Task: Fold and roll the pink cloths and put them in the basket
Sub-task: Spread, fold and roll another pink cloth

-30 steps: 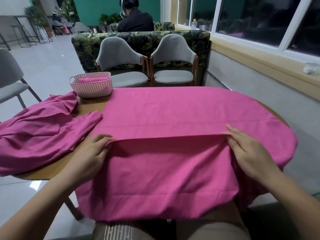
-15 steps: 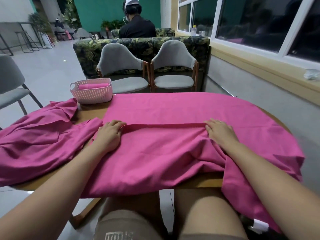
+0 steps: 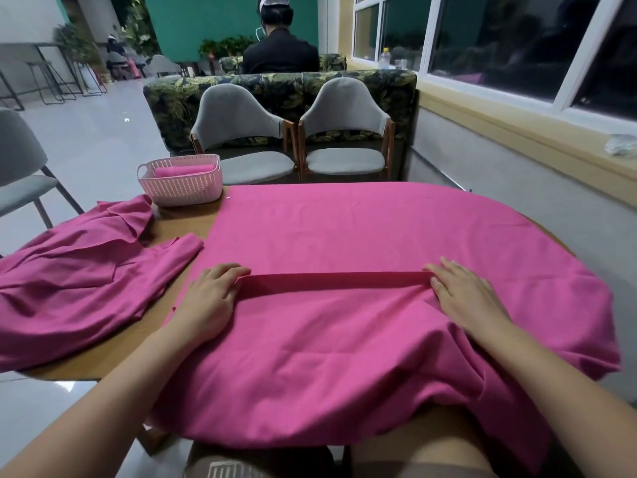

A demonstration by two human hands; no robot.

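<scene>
A large pink cloth lies spread over the wooden table, its near part doubled over toward the far side. My left hand grips the left end of the raised fold edge. My right hand holds the right end, fingers on top and thumb hidden under the cloth. A second pink cloth lies crumpled on the left of the table. The pink perforated basket stands at the far left corner with a rolled pink cloth inside.
Two grey chairs stand past the table's far edge, in front of a leaf-patterned sofa. A grey chair is at the left. A wall and window sill run along the right. A person sits with their back turned beyond the sofa.
Both hands have carried the cloth's near edge away from me, so the fold edge now lies near the middle of the cloth. The near part no longer hangs over my lap.
</scene>
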